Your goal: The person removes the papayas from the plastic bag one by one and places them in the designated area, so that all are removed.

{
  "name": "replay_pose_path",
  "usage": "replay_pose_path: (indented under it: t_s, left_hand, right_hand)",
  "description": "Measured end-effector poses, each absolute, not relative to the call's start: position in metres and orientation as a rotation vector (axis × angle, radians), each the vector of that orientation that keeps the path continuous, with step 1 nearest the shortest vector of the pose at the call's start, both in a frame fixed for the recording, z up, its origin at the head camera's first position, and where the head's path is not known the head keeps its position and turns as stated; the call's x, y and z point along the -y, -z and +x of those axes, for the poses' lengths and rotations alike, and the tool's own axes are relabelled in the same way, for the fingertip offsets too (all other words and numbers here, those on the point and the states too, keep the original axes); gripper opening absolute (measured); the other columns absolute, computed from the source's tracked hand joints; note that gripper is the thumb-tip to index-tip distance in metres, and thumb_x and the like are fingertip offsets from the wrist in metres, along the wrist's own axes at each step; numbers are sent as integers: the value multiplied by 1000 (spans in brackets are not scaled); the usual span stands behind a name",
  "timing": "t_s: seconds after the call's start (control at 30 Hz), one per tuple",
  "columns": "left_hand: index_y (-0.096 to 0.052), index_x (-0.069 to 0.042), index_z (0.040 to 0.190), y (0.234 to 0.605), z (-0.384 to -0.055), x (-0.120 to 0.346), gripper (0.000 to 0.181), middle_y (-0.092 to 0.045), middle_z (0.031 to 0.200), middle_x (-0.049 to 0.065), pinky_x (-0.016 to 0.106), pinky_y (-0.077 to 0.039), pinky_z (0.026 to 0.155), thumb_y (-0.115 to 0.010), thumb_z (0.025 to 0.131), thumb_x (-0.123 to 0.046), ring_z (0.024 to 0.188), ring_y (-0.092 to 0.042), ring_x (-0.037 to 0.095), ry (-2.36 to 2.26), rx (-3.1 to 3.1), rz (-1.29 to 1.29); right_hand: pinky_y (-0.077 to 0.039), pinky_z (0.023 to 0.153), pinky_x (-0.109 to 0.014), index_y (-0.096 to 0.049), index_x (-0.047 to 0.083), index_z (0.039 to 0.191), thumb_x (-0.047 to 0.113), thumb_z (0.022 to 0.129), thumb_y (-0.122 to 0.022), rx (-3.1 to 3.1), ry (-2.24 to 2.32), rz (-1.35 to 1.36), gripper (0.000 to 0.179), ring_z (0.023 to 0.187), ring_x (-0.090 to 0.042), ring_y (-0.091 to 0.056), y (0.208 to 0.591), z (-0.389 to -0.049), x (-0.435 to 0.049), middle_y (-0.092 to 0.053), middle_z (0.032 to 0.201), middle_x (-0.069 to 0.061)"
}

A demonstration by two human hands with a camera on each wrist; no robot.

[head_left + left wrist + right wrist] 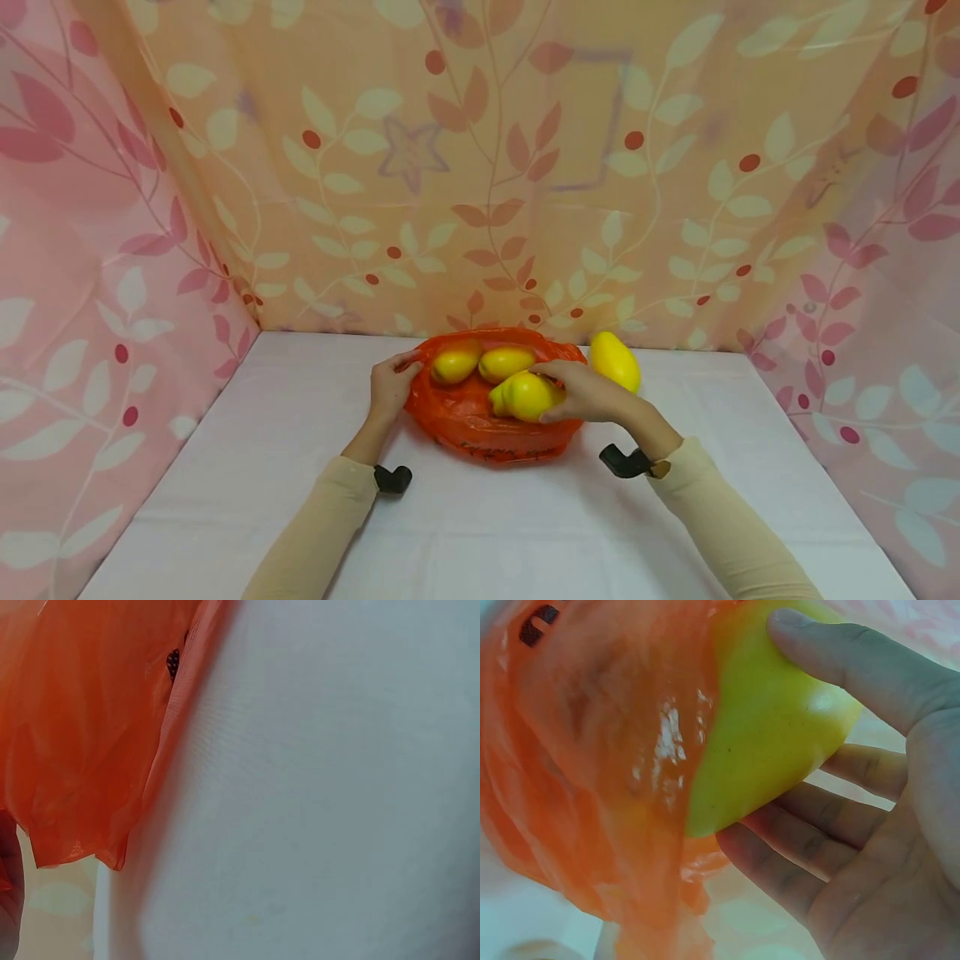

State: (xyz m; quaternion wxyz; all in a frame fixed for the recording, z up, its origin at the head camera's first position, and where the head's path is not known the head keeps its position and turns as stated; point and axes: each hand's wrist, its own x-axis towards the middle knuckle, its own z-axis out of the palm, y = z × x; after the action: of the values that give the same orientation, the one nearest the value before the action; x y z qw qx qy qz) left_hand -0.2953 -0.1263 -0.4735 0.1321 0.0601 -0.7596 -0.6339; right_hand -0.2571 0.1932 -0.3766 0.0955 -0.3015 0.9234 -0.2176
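Observation:
An orange-red plastic bag (465, 408) lies with its mouth spread on the white table, dark lettering along its front. My left hand (390, 387) pinches the bag's left rim between thumb and fingers; only a sliver of that hand shows in the left wrist view. Over the bag's right side, my right hand (588, 392) grips a smooth yellow mango (780, 712), thumb on top and fingers beneath. The bag's film covers part of this fruit in the right wrist view. Two more mangoes, a left one (455, 365) and a right one (506, 363), lie towards the back of the bag.
Another yellow mango (617, 362) sits on the table (300, 417) to the right of the bag, just beyond my right wrist. Patterned cloth (495, 167) hangs behind the table and along both sides. Dark wrist mounts (624, 461) stick out inward from my sleeves.

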Motion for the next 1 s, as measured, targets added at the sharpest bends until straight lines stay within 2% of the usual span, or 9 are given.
replay_pose_path:
  t_s: [0.17, 0.4, 0.67, 0.83, 1.0]
  left_hand:
    - [-72, -2, 113, 474, -296, 126, 25, -70, 115, 20, 37, -53, 95, -68, 90, -9, 114, -62, 26, 1821, 2216, 177]
    - [-72, -2, 114, 477, -297, 128, 26, -69, 118, 20, 43, -49, 100, -67, 90, -9, 117, -60, 28, 1837, 2213, 180]
    - [-72, -1, 113, 478, -297, 129, 25, -70, 115, 20, 39, -52, 97, -67, 90, -9, 114, -62, 27, 1798, 2222, 175]
    - [-73, -1, 111, 476, -297, 129, 24, -71, 112, 19, 31, -54, 92, -68, 89, -9, 109, -64, 26, 1794, 2211, 162]
    - [-73, -1, 111, 476, -297, 129, 24, -71, 112, 19, 23, -53, 87, -68, 89, -10, 109, -64, 25, 1791, 2219, 166]
  right_hand:
    - [-42, 107, -48, -52, 7, 139, 31, 78, -82, -2740, 654, -900, 72, 123, -27, -53, 369, -260, -197, -57, 137, -9]
    - [-45, 104, -47, -50, 6, 140, 30, 77, -82, -2754, 682, -895, 74, 120, -26, -54, 360, -262, -201, -59, 135, -9]
    - [-47, 100, -46, -53, 9, 138, 29, 77, -83, -2796, 725, -834, 71, 112, -24, -56, 352, -261, -209, -62, 128, -6]
    - [-49, 97, -48, -50, 8, 141, 25, 76, -83, -2804, 779, -859, 75, 110, -25, -56, 346, -264, -216, -63, 125, -7]
    - [-51, 94, -48, -49, 13, 142, 26, 77, -82, -2783, 806, -839, 74, 109, -27, -57, 340, -266, -222, -63, 124, -6]
